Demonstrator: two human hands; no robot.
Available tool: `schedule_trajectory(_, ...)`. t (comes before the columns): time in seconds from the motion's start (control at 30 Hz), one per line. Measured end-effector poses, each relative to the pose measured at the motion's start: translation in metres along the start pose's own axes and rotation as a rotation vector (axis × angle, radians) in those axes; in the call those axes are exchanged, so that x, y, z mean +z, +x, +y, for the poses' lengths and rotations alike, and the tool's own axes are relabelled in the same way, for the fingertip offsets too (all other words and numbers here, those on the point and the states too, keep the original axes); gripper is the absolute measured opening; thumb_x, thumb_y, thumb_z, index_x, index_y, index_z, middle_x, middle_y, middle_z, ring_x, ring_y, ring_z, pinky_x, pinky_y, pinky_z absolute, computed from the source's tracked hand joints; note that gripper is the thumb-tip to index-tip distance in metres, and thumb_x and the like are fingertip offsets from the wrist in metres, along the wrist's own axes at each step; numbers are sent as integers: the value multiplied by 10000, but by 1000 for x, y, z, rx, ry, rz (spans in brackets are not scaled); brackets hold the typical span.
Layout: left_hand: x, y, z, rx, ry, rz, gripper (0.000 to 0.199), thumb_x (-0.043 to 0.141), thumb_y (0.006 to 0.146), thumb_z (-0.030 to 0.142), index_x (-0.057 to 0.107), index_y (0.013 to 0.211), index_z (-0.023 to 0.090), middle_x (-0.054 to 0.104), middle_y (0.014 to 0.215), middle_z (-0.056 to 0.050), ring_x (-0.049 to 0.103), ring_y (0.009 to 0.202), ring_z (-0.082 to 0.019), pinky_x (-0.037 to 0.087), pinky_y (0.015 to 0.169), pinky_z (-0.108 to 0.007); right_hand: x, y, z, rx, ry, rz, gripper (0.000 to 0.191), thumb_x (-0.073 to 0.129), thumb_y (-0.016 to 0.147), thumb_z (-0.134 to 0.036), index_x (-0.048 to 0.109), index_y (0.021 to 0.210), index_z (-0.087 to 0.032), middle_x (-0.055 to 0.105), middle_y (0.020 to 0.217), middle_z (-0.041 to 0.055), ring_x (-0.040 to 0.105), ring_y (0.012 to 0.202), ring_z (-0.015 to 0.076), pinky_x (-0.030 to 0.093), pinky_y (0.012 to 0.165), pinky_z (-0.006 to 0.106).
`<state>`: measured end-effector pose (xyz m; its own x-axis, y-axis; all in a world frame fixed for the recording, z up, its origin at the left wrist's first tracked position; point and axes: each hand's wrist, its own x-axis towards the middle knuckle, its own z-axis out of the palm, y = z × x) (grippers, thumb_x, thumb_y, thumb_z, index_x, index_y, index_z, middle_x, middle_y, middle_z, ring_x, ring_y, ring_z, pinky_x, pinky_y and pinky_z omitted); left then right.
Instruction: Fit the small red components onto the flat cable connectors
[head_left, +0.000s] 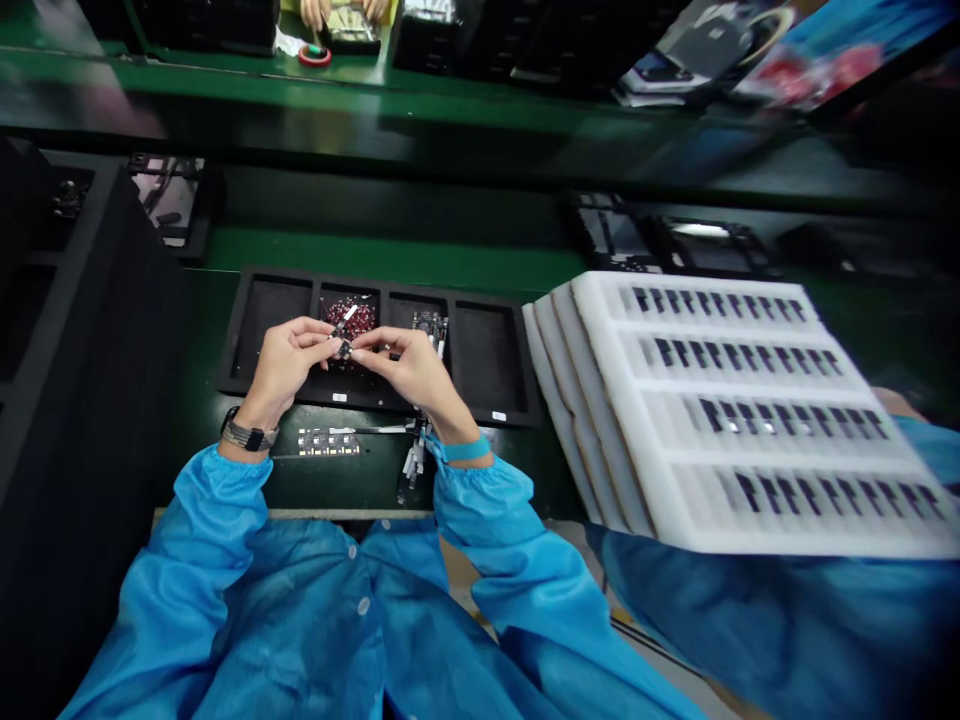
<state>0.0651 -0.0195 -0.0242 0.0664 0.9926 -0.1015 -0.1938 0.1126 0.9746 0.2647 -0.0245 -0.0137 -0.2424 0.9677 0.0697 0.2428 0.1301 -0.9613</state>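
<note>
I log the left hand [285, 365] and right hand [412, 370] pinching a dark component [343, 349]; a slipped pinch could drop it into the tray [375, 285].

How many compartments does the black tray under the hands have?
4, in one row across the black rectangular tray: leftmost compartment, one holding red-speckled parts, one holding a dark circuit board, and rightmost compartment. Left hand and right hand overlap the middle two.

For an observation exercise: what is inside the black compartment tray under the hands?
The black compartment tray holds small red parts and a circuit board; the left hand and right hand, pinching a small dark part, hide whatever lies beneath them.
</note>
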Motion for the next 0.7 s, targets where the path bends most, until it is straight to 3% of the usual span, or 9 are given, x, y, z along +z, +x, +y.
schedule_trajectory(0.13, -6, 0, 8, 113, -51, 62, 265, 894, 673, 258, 731, 858, 162, 744, 767, -31, 671, 652, -138, 515, 589, -245, -14, -40, -24, -93, -250, 226, 109, 778, 906, -292, 758, 875, -189, 785, 941, 57, 625, 721, 161, 472, 673, 305)
schedule_trajectory(0.17, -8, 1, 10, 145, -71, 83, 259, 888, 678, 249, 727, 863, 165, 746, 780, -30, 671, 658, -134, 517, 591, -240, -15, -54, -28, -104, -310, 199, 103, 762, 927, -272, 751, 865, -191, 775, 915, 53, 625, 723, 163, 474, 685, 306)
schedule_trajectory(0.23, -12, 2, 14, 195, -104, 111, 249, 875, 689, 232, 721, 875, 170, 748, 797, -28, 666, 661, -127, 517, 592, -234, -12, -82, -29, -81, -415, 27, 81, 742, 946, -223, 747, 870, -196, 757, 863, 44, 657, 752, 175, 481, 715, 303)
schedule_trajectory(0.33, -16, 3, 17, 225, -104, 117, 237, 862, 710, 217, 711, 889, 175, 748, 822, -30, 655, 659, -121, 515, 595, -234, 9, -108, -17, 67, -592, -176, 31, 755, 927, -167, 755, 931, -198, 769, 889, 51, 700, 794, 201, 466, 721, 304)
schedule_trajectory(0.5, -15, 1, 18, 213, -56, 138, 227, 852, 739, 216, 697, 901, 180, 746, 852, -37, 669, 701, -136, 528, 625, -249, 48, -109, 1, 259, -778, -124, 96, 735, 977, -276, 758, 1024, -196, 785, 953, 93, 722, 846, 256, 427, 706, 330)
schedule_trajectory(0.7, -18, 4, 14, 209, -72, 142, 218, 834, 722, 208, 708, 897, 176, 747, 833, -39, 684, 702, -144, 505, 590, -241, 65, -99, 7, 321, -735, -21, 122, 647, 1001, -243, 719, 909, -209, 751, 821, 72, 694, 778, 246, 401, 692, 323)
